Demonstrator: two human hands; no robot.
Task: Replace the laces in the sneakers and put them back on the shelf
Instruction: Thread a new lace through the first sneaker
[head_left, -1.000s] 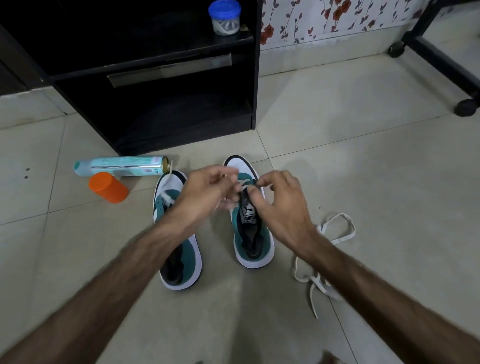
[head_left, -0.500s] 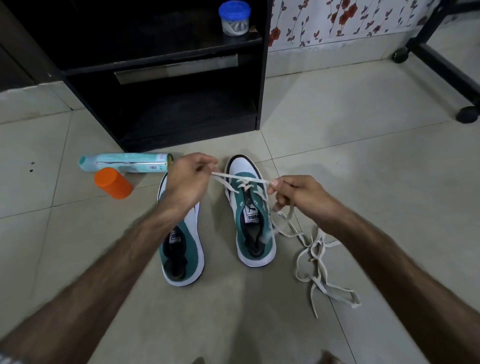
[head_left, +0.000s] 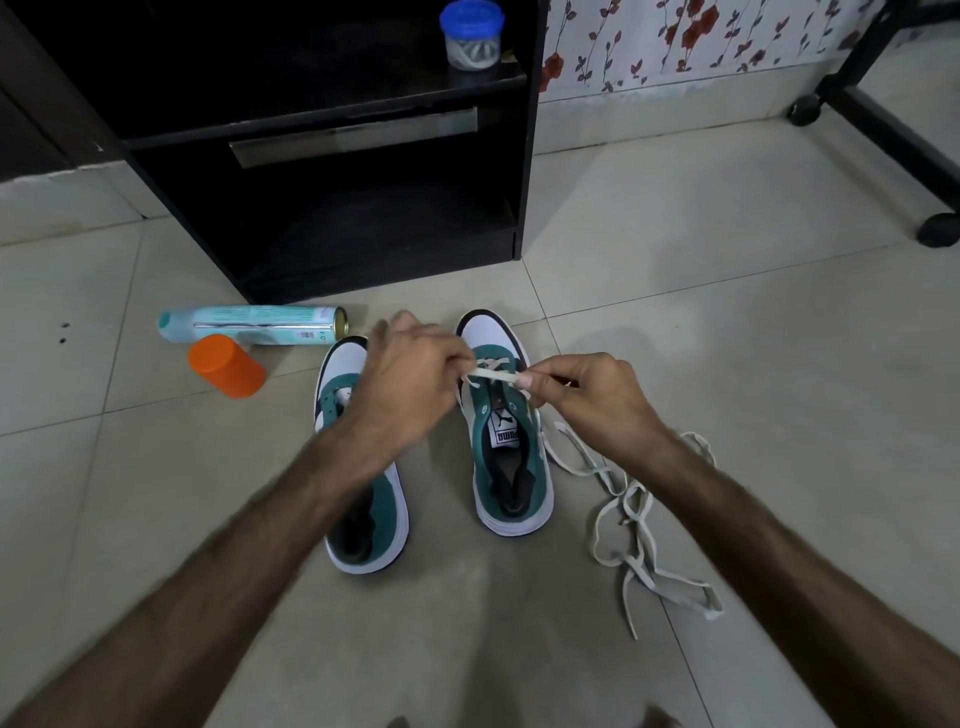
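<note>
White flat lace (head_left: 493, 370) is pinched between the fingers (head_left: 524, 382) of the right hand (head_left: 597, 400) and by the left hand (head_left: 410, 384), above the right sneaker (head_left: 511, 467). Judged limp and light; best held near its tip. Eyelets beneath the hands are hidden.

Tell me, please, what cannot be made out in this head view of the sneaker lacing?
- Left sneaker: the left hand and forearm cover its eyelets.
- Right sneaker: both hands hide the eyelets being threaded.
- Spray can: label print too small.
- Blue-lidded jar: contents unclear.
</note>
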